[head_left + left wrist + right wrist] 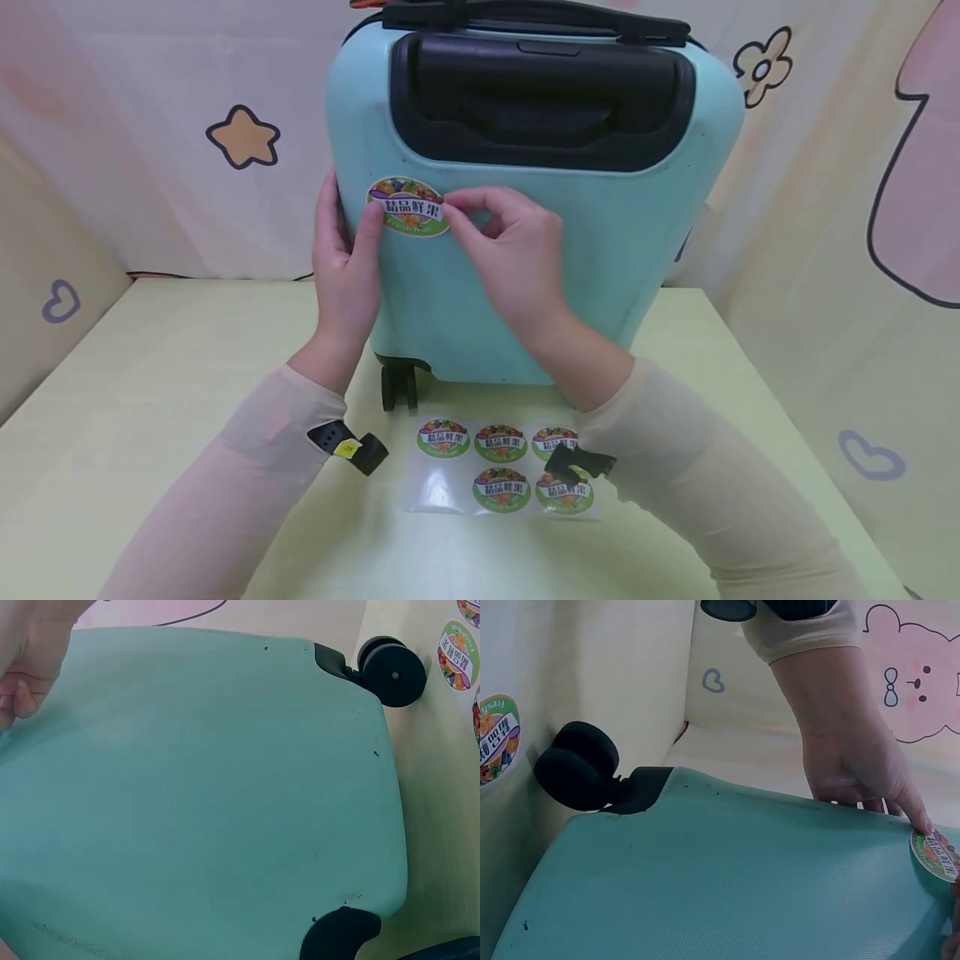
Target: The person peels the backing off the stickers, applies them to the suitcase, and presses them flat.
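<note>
L hand (347, 271): grip round suitcase (442, 308) edge, 9 o'clock, thumb on sticker (412, 218). R hand (521, 250): grip pinching same, 3 o'clock edge. Sheet (438, 492) w/ spares on desk (187, 400).

Soft, even light fills the head view brightly, leaving only faint, blurry-edged shadows on the pale counter (165, 433). A white patch of glare sits on the bare corner of the sticker sheet (438, 492). Large lettering on the held sticker (408, 208) reads crisply, the smaller green-band print less so. Both wrist views look dimmer, turning the suitcase (480, 283) a duller, greener teal. In the left one, a diffuse shadow spreads below the right grip (30, 660); the right one darkens toward its lower right.
</note>
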Demonstrator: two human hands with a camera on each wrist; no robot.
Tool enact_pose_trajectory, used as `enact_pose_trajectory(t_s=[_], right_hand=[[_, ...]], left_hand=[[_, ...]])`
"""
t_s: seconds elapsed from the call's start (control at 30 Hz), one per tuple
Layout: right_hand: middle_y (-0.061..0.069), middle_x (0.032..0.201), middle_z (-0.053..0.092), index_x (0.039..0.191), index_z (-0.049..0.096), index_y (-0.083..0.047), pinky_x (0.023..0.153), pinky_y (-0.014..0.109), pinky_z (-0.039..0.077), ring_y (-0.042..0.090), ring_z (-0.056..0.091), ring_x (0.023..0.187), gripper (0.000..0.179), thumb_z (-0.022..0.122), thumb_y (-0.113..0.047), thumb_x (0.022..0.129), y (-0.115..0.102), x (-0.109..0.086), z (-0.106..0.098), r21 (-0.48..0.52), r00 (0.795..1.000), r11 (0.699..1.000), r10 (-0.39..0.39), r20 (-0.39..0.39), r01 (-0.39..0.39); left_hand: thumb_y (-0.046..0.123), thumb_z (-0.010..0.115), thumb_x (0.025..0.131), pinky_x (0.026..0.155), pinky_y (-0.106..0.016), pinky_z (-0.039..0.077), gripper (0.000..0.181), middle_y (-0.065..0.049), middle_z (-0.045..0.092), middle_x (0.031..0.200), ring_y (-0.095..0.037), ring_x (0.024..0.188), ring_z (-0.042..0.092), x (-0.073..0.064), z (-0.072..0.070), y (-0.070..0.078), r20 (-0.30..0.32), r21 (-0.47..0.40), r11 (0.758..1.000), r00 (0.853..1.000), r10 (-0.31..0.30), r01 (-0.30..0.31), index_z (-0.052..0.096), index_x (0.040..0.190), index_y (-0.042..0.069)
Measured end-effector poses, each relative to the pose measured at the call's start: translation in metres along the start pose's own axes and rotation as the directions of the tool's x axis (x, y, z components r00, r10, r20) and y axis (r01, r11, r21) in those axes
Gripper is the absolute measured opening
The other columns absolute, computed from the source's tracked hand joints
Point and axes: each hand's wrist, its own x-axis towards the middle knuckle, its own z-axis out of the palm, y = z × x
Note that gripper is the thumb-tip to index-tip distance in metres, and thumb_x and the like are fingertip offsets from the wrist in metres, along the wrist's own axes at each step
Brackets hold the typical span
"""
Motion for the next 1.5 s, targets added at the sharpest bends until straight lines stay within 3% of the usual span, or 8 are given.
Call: enact_pose_trajectory(t_s=[0.27, 0.5, 0.73, 0.8, 0.97, 1.13, 1.27, 1.5], right_hand=[[0.005, 0.088, 0.067, 0.095, 0.072, -0.001, 0.058, 0.021, 0.045, 0.01, 0.051, 0.059, 0.018, 0.069, -0.016, 0.085, 0.004, 0.002, 0.002, -0.158, 0.986, 0.974, -0.165, -0.02, 0.16], [0.007, 0.085, 0.068, 0.092, 0.072, -0.002, 0.057, 0.022, 0.045, 0.014, 0.056, 0.063, 0.019, 0.069, -0.02, 0.085, 0.009, 0.003, 0.001, -0.383, 0.93, 0.86, -0.368, -0.008, 0.337], [0.009, 0.083, 0.067, 0.087, 0.07, -0.002, 0.05, 0.025, 0.045, 0.019, 0.063, 0.065, 0.016, 0.068, -0.018, 0.087, 0.014, 0.006, 0.001, -0.534, 0.824, 0.692, -0.567, 0.015, 0.486], [0.01, 0.084, 0.066, 0.089, 0.069, -0.002, 0.053, 0.027, 0.047, 0.022, 0.062, 0.065, 0.015, 0.066, -0.016, 0.087, 0.017, 0.006, 0.003, -0.551, 0.769, 0.631, -0.639, 0.031, 0.546], [0.008, 0.119, 0.061, 0.12, 0.063, -0.006, 0.09, 0.039, 0.042, 0.024, 0.056, 0.108, 0.032, 0.053, -0.021, 0.094, 0.027, -0.005, 0.022, -0.639, 0.63, 0.353, -0.727, 0.272, 0.683], [0.004, 0.151, 0.029, 0.146, 0.03, -0.01, 0.109, 0.051, 0.01, 0.021, 0.02, 0.139, 0.058, 0.037, -0.041, 0.098, 0.034, -0.016, 0.035, -0.713, 0.707, 0.208, -0.473, 0.526, 0.67], [0.001, 0.154, 0.018, 0.15, 0.018, -0.012, 0.109, 0.052, 0.005, 0.021, 0.012, 0.14, 0.063, 0.029, -0.048, 0.098, 0.038, -0.018, 0.037, -0.744, 0.747, 0.174, -0.349, 0.566, 0.645], [-0.001, 0.154, 0.019, 0.15, 0.018, -0.015, 0.109, 0.052, 0.006, 0.018, 0.012, 0.14, 0.062, 0.026, -0.049, 0.099, 0.042, -0.018, 0.032, -0.753, 0.758, 0.182, -0.346, 0.553, 0.633]], left_hand=[[0.013, 0.045, 0.099, 0.102, -0.031, 0.034, 0.052, -0.012, 0.045, 0.134, -0.014, 0.123, 0.042, 0.0, -0.001, -0.003, -0.005, 0.018, 0.999, 0.999, 0.043, -0.043, 0.024, 0.145, 0.0], [0.016, 0.048, 0.098, 0.101, -0.031, 0.036, 0.053, -0.004, 0.047, 0.134, -0.013, 0.123, 0.042, 0.007, -0.005, -0.027, -0.007, 0.002, 0.998, 0.998, 0.067, -0.067, 0.027, 0.146, 0.009], [0.016, 0.047, 0.098, 0.1, -0.032, 0.038, 0.053, -0.005, 0.048, 0.133, -0.013, 0.121, 0.044, 0.006, -0.006, -0.028, -0.015, 0.015, 0.997, 0.997, 0.07, -0.069, 0.027, 0.146, 0.01], [0.015, 0.046, 0.098, 0.1, -0.032, 0.038, 0.053, -0.008, 0.048, 0.133, -0.014, 0.121, 0.045, 0.003, -0.005, -0.019, -0.018, 0.021, 0.998, 0.998, 0.06, -0.06, 0.026, 0.146, 0.006], [0.01, 0.045, 0.098, 0.101, -0.031, 0.036, 0.052, -0.014, 0.046, 0.134, -0.015, 0.121, 0.045, 0.0, -0.004, -0.009, -0.015, 0.03, 0.994, 0.994, 0.106, -0.105, 0.026, 0.144, -0.002], [0.01, 0.046, 0.098, 0.101, -0.031, 0.034, 0.052, -0.014, 0.047, 0.133, -0.017, 0.121, 0.045, 0.002, -0.004, -0.011, -0.007, 0.008, 0.991, 0.991, 0.135, -0.135, 0.027, 0.144, -0.002], [0.012, 0.047, 0.098, 0.102, -0.031, 0.034, 0.052, -0.012, 0.048, 0.133, -0.016, 0.122, 0.045, 0.001, -0.004, -0.01, -0.007, -0.012, 0.993, 0.993, 0.12, -0.12, 0.028, 0.144, 0.0], [0.009, 0.045, 0.098, 0.102, -0.032, 0.035, 0.051, -0.009, 0.047, 0.136, -0.015, 0.123, 0.044, 0.001, -0.004, -0.011, -0.012, 0.005, 0.993, 0.993, 0.119, -0.118, 0.028, 0.145, 0.002]])
